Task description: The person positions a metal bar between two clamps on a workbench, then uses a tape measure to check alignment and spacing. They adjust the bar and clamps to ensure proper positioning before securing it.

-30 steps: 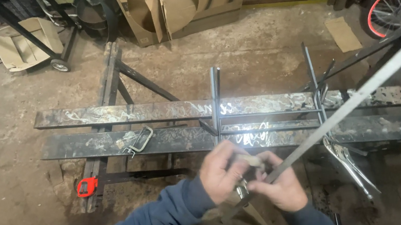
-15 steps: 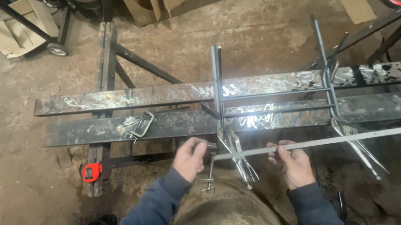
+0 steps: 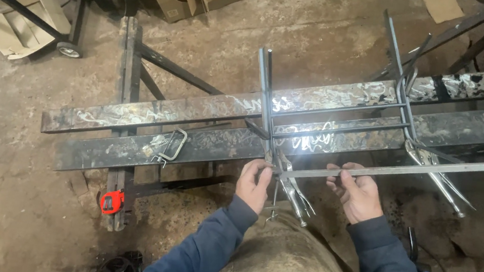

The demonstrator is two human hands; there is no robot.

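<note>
Head cam: my left hand pinches the end of a long flat grey steel bar right by the silver locking pliers. Right hand grips it further along, beside the scorched steel beams.

Single head-worn view, looking steeply down from close above; the steel beams cross mid-frame.

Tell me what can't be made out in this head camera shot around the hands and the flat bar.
- Head view: left hand fingertips curl behind the flat bar end; the contact there is hidden.
- Right hand: palm side hidden under the bar.
- Locking pliers: jaws hidden behind the upright rod.
- Steel beams: right ends cut off by the frame edge.
</note>
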